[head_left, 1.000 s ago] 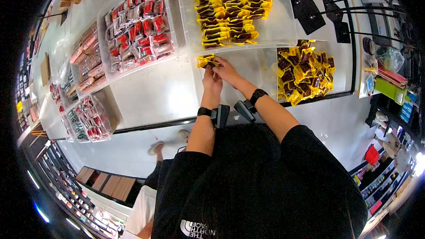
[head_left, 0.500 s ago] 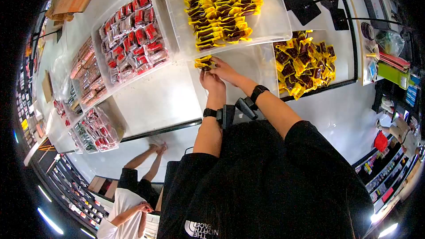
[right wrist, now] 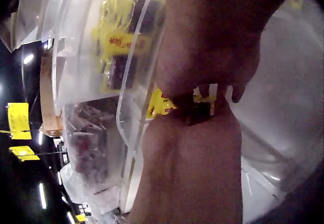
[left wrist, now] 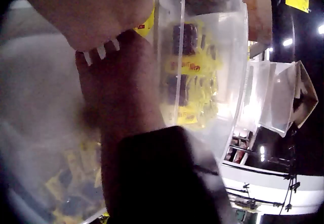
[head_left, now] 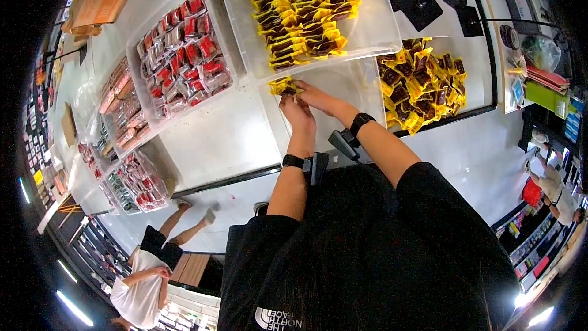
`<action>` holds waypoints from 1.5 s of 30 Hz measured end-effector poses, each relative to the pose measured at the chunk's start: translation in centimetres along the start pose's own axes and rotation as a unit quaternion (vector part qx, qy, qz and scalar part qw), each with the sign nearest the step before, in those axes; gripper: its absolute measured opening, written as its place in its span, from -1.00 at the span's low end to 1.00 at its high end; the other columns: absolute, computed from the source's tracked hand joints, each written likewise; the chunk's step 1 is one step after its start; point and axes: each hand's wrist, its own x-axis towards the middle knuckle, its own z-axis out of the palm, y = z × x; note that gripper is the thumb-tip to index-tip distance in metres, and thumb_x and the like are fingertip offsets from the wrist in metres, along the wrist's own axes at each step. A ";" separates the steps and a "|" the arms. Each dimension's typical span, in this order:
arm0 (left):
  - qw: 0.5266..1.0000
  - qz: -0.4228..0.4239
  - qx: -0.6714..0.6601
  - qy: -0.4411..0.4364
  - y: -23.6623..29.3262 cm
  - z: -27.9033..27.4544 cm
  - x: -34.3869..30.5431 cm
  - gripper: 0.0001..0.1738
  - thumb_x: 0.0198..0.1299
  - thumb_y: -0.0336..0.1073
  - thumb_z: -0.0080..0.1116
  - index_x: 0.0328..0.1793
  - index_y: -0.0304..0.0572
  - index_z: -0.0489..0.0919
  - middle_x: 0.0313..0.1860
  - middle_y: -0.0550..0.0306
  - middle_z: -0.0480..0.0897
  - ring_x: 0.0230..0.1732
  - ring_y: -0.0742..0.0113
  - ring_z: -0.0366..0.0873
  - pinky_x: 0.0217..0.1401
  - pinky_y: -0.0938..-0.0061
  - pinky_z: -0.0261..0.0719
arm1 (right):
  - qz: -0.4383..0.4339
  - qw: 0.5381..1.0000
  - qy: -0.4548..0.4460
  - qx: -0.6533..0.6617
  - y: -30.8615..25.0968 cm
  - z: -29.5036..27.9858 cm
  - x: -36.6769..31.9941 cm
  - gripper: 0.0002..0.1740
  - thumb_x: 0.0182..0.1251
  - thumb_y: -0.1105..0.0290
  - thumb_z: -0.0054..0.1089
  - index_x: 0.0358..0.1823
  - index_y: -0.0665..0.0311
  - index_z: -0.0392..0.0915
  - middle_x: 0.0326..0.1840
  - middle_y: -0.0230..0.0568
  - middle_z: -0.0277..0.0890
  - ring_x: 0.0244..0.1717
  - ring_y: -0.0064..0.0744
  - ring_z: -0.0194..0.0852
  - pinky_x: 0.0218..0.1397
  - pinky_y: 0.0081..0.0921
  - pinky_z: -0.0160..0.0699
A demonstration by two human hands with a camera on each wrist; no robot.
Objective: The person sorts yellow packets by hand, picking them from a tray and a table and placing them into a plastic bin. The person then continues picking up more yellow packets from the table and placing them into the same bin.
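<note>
Both hands meet at a small yellow-wrapped packet with a dark brown filling [head_left: 282, 86], just below the front wall of the clear tray [head_left: 373, 18]. My left hand [head_left: 299, 115] pinches the packet from the near side. From the right, my right hand [head_left: 320, 98] grips it with bent fingers. Between the hands, part of the yellow wrapper [right wrist: 158, 104] shows in the right wrist view; the fingers hide the rest. Similar packets [head_left: 300, 9] stand in tight rows inside the tray. Loose ones [head_left: 422, 89] lie heaped to the right.
A clear bin wall [head_left: 380, 92] stands between the hands and the heap. Left of them are a tray of red-and-clear packets [head_left: 184, 55] and smaller boxes of packets [head_left: 138, 181]. Black metal plates on rods [head_left: 422, 9] lie at the back right. A person [head_left: 144, 276] walks behind.
The hands stay together on the packet, shifting only slightly in view. The head view has turned a little, and the person in white behind has come into view and moved left.
</note>
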 end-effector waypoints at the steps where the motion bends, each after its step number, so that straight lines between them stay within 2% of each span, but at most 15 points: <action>1: 1.000 0.016 0.000 0.014 -0.2 0.1 0.0 -0.65 0.18 -0.35 -0.16 0.11 -0.14 0.22 0.00 0.13 0.40 -0.08 0.36 0.43 -0.15 0.56 0.46 | 0.000 1.000 0.004 -0.021 0.0 0.0 0.1 -0.30 0.09 0.39 -0.07 0.34 0.25 0.03 0.12 -0.20 0.28 0.06 -0.43 0.25 0.12 -0.59 0.20; 5: 0.999 0.015 -0.027 0.021 0.2 0.5 -0.6 -0.64 0.20 -0.29 -0.16 0.13 -0.05 0.18 0.01 0.15 0.40 -0.09 0.38 0.43 -0.16 0.55 0.46 | -0.034 0.997 0.023 -0.067 -0.6 0.7 -0.3 -0.32 0.10 0.40 -0.08 0.33 0.25 0.05 0.12 -0.19 0.30 0.06 -0.44 0.26 0.12 -0.58 0.20; 7: 0.998 -0.018 -0.055 -0.018 -0.4 -1.9 1.7 -0.62 0.21 -0.27 -0.15 0.15 -0.03 0.16 0.05 0.15 0.37 -0.04 0.36 0.41 -0.12 0.51 0.46 | -0.073 0.997 0.002 -0.022 0.6 0.8 0.5 -0.41 0.14 0.26 -0.11 0.25 0.22 0.18 0.30 -0.01 0.09 0.31 -0.13 0.01 0.32 -0.40 0.03; 9: 0.994 -0.049 -0.084 -0.057 -0.3 -1.9 1.8 -0.60 0.21 -0.26 -0.15 0.17 -0.01 0.13 0.08 0.16 0.34 0.00 0.35 0.38 -0.08 0.48 0.45 | -0.062 0.998 0.009 -0.024 0.9 0.6 0.7 -0.41 0.15 0.26 -0.12 0.26 0.22 0.16 0.31 -0.02 0.07 0.32 -0.13 0.00 0.32 -0.40 0.03; 11: 0.999 0.027 -0.003 -0.017 0.3 0.1 -0.6 -0.57 0.22 -0.23 -0.14 0.20 0.01 0.10 0.11 0.15 0.33 0.04 0.32 0.35 0.01 0.41 0.39 | -0.049 0.998 0.014 -0.026 0.8 0.5 0.5 -0.40 0.17 0.25 -0.13 0.28 0.23 0.14 0.32 -0.03 0.05 0.32 -0.13 0.00 0.32 -0.39 0.03; 13: 0.999 0.046 0.021 0.012 -0.1 0.5 -1.0 -0.56 0.22 -0.22 -0.14 0.21 0.02 0.09 0.12 0.14 0.31 0.06 0.32 0.34 0.04 0.40 0.36 | -0.029 0.999 0.008 -0.018 0.6 0.4 0.3 -0.32 0.10 0.37 -0.06 0.32 0.26 0.05 0.21 -0.15 0.21 0.12 -0.40 0.22 0.15 -0.51 0.20; 17: 0.996 0.079 0.041 0.027 0.6 1.0 -1.4 -0.53 0.22 -0.21 -0.11 0.22 0.00 0.07 0.16 0.12 0.28 0.08 0.30 0.31 0.08 0.38 0.30 | -0.009 0.999 0.011 0.035 0.8 1.0 0.8 -0.30 0.09 0.36 -0.03 0.32 0.27 0.03 0.26 -0.13 0.14 0.17 -0.34 0.18 0.18 -0.49 0.18; 22: 0.998 0.045 0.031 0.031 0.1 -0.6 -0.3 -0.52 0.21 -0.20 -0.08 0.22 -0.01 0.07 0.14 0.12 0.29 0.06 0.30 0.31 0.08 0.36 0.31 | -0.005 0.991 0.043 -0.129 0.0 0.9 0.5 -0.24 0.05 0.34 0.03 0.33 0.29 0.00 0.26 0.00 0.13 0.19 -0.27 0.17 0.19 -0.45 0.19; 26: 0.997 0.047 0.053 0.027 0.0 -0.9 -0.4 -0.52 0.20 -0.23 -0.06 0.20 0.01 0.07 0.08 0.11 0.32 0.01 0.32 0.35 0.07 0.36 0.32 | 0.011 0.986 0.091 -0.137 0.2 0.9 0.4 -0.24 0.04 0.35 0.03 0.33 0.30 0.01 0.28 -0.01 0.12 0.23 -0.22 0.14 0.21 -0.46 0.17; 28: 0.997 0.040 0.064 0.031 0.1 -0.9 -0.3 -0.51 0.20 -0.25 -0.07 0.21 0.03 0.05 0.06 0.10 0.33 -0.02 0.33 0.37 0.04 0.37 0.34 | 0.030 0.997 0.064 -0.013 -0.2 0.6 -0.1 -0.23 0.01 0.39 0.02 0.33 0.32 0.00 0.31 0.02 0.06 0.27 -0.18 0.09 0.23 -0.46 0.14; 32: 0.998 0.008 0.049 0.036 0.3 -0.2 -1.0 -0.48 0.19 -0.28 -0.08 0.23 0.08 0.00 0.03 0.05 0.33 -0.09 0.33 0.41 -0.04 0.42 0.40 | -0.013 0.996 0.088 0.018 0.3 0.4 0.0 -0.23 -0.03 0.45 -0.01 0.32 0.34 0.02 0.24 0.03 0.16 0.22 -0.21 0.18 0.21 -0.46 0.17; 38: 0.999 0.020 0.024 0.010 -0.6 -1.2 -0.3 -0.42 0.18 -0.31 -0.09 0.27 0.09 -0.05 0.03 0.02 0.34 -0.05 0.29 0.42 -0.04 0.44 0.43 | 0.038 0.997 0.055 -0.049 0.4 0.8 1.1 -0.27 -0.03 0.54 -0.08 0.30 0.31 0.07 0.11 -0.08 0.30 -0.07 -0.30 0.41 -0.18 -0.48 0.47; 41: 0.999 0.022 0.031 0.018 -0.4 -1.0 -0.6 -0.42 0.19 -0.31 -0.11 0.28 0.05 -0.07 0.04 0.00 0.34 0.00 0.26 0.40 0.03 0.41 0.41 | -0.005 0.999 0.032 -0.024 -0.9 1.0 0.1 -0.35 -0.01 0.47 0.01 0.22 0.39 0.18 -0.02 0.12 0.41 -0.16 -0.18 0.49 -0.25 -0.40 0.52; 44: 0.998 0.045 0.042 0.022 0.2 0.1 -1.5 -0.44 0.21 -0.27 -0.15 0.28 -0.02 -0.08 0.05 -0.02 0.34 0.03 0.24 0.39 0.08 0.39 0.38 | -0.010 0.996 -0.007 -0.088 -0.5 1.2 0.8 -0.32 0.05 0.40 -0.03 0.25 0.46 0.08 0.12 0.20 0.30 0.03 -0.05 0.38 0.01 -0.34 0.43; 45: 0.998 0.046 0.043 0.023 0.1 -0.2 -1.2 -0.44 0.21 -0.27 -0.15 0.28 -0.02 -0.08 0.05 -0.02 0.34 0.03 0.24 0.39 0.08 0.39 0.38 | -0.014 0.987 0.020 -0.156 -0.5 1.5 1.0 -0.30 0.07 0.36 -0.05 0.27 0.48 0.03 0.17 0.22 0.22 0.14 0.00 0.25 0.15 -0.31 0.27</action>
